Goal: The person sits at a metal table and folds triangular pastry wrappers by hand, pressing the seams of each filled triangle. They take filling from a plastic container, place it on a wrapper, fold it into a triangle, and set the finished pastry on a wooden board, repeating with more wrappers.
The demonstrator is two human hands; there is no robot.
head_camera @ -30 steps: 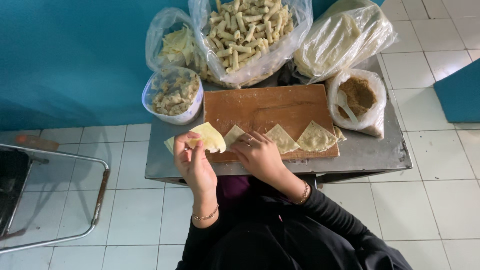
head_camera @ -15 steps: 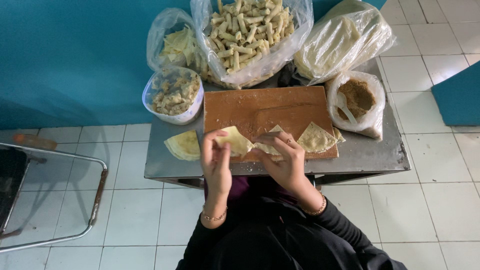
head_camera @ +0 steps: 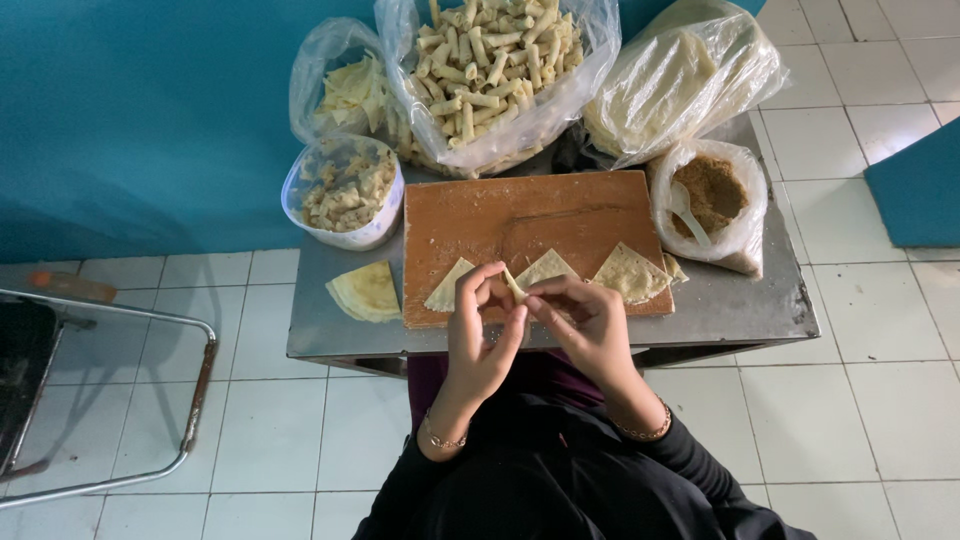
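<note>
Both hands pinch one pale pastry wrapper (head_camera: 513, 285) above the wooden board (head_camera: 530, 215).
I see left grip (head_camera: 480, 325) and right grip (head_camera: 585, 320) meeting, thin folded sheet between fingertips.

The left hand (head_camera: 480, 330), which a second ago held a folded wrapper near the stack of wrappers (head_camera: 366, 292) on the table's (head_camera: 740, 305) left side, moved right to the wooden board (head_camera: 530, 220) and met the right hand (head_camera: 590, 325), and both took one small wrapper piece (head_camera: 514, 285) in a fingertip grip.
</note>
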